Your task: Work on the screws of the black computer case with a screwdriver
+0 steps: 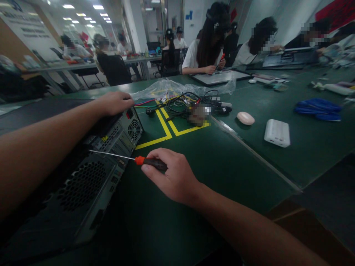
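computer (83,183): on table (222,162), probably heavy, stiff, best held by frame edges | left hand (118,103): on computer's top edge, fingers bent over it, grip unclear | right hand (177,177): beside computer, fingers wrapped round screwdriver (140,160) handle | screwdriver: likely light, rigid, tip at computer's back

PC case (83,181) being cut off at L edge, top being part-hidden by L forearm (50,144); handle end of screwdriver (140,160) being covered by R hand (174,173); wall sign (26,22) txt being blurred past reading.
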`<state>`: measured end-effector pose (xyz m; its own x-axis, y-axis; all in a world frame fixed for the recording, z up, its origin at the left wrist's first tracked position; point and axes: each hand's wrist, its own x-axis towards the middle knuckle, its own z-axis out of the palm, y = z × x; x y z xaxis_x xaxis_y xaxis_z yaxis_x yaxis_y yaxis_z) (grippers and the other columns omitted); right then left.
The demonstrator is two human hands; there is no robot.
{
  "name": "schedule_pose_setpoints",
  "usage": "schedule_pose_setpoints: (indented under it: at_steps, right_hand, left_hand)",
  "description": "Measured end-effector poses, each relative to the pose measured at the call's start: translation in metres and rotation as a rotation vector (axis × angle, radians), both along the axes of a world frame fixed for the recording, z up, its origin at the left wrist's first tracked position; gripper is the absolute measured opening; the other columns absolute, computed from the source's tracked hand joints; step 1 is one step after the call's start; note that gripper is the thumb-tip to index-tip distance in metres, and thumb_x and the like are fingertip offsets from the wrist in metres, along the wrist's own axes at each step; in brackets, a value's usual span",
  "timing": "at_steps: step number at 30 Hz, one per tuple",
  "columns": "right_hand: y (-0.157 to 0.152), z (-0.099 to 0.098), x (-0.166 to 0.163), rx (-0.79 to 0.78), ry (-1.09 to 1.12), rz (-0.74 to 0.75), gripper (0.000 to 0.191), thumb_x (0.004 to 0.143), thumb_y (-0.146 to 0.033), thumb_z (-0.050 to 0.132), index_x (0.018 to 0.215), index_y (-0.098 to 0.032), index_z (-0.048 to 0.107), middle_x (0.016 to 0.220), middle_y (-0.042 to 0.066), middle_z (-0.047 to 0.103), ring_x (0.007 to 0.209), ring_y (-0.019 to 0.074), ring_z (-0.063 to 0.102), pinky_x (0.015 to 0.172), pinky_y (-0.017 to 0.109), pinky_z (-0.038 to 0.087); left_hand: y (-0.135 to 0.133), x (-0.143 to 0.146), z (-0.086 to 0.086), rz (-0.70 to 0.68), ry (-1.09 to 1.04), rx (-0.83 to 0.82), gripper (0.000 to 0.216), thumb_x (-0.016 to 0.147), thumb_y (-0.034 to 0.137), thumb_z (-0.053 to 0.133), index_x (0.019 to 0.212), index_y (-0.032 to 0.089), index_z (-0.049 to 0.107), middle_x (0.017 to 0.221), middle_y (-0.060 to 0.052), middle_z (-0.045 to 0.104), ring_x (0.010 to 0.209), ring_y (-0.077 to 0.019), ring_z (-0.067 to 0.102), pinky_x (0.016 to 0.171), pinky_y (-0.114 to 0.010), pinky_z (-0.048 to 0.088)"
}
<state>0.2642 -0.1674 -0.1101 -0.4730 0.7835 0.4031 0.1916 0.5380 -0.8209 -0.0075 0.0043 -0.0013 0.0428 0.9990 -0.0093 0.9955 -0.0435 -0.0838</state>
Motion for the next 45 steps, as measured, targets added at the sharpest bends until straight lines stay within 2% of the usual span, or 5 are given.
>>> schedule_pose_setpoints:
  at_steps: [6, 12, 19, 31, 45]
  right_hand:
    - [-0.0016, 0.0033, -0.0009, -0.058, -0.031, 0.057, 0.02, 0.116, -0.044, 0.071, 0.115, -0.025, 0.077, 0.095, 0.001, 0.079, 0.08, 0.0178, 0.067, 0.078, 0.032, 0.047]
    - [-0.0023, 0.0002, 0.0, -0.073, -0.023, 0.043, 0.027, 0.108, -0.048, 0.08, 0.122, -0.028, 0.069, 0.095, -0.001, 0.078, 0.08, 0.0195, 0.068, 0.076, 0.032, 0.047]
    - [-0.0015, -0.0039, -0.0006, -0.026, -0.055, 0.029, 0.017, 0.105, -0.036, 0.077, 0.116, -0.029, 0.067, 0.091, -0.002, 0.075, 0.079, 0.0194, 0.069, 0.075, 0.032, 0.048]
    - [-0.0007, -0.0038, -0.0009, -0.035, -0.05, 0.033, 0.015, 0.105, -0.037, 0.076, 0.114, -0.028, 0.068, 0.096, -0.001, 0.075, 0.082, 0.0191, 0.069, 0.078, 0.033, 0.047]
    - [-0.0014, -0.0033, -0.0005, -0.025, -0.06, 0.023, 0.017, 0.106, -0.04, 0.078, 0.114, -0.028, 0.069, 0.097, 0.0, 0.078, 0.083, 0.0201, 0.071, 0.078, 0.034, 0.05]
  left_hand:
    - [-0.0003, 0.0015, -0.001, -0.017, 0.013, -0.002, 0.079, 0.11, 0.048, 0.028, 0.154, 0.004, 0.077, 0.154, -0.026, 0.077, 0.147, -0.0437, 0.072, 0.126, -0.051, 0.054]
    - [-0.001, 0.0016, 0.0009, 0.003, 0.03, -0.009, 0.077, 0.111, 0.048, 0.028, 0.158, 0.009, 0.076, 0.159, -0.02, 0.077, 0.147, -0.039, 0.072, 0.127, -0.045, 0.053]
    - [0.0001, 0.0, 0.0016, -0.025, 0.026, -0.014, 0.08, 0.11, 0.049, 0.028, 0.155, 0.006, 0.077, 0.157, -0.025, 0.077, 0.147, -0.042, 0.072, 0.126, -0.047, 0.054]
    - [-0.0067, 0.0095, 0.0056, 0.009, 0.041, -0.037, 0.079, 0.111, 0.046, 0.026, 0.157, 0.004, 0.074, 0.158, -0.025, 0.076, 0.148, -0.0403, 0.072, 0.127, -0.046, 0.053]
    - [0.0013, -0.0004, 0.0002, -0.009, 0.021, -0.002, 0.08, 0.11, 0.051, 0.029, 0.156, 0.008, 0.078, 0.157, -0.023, 0.079, 0.146, -0.0416, 0.073, 0.126, -0.048, 0.054]
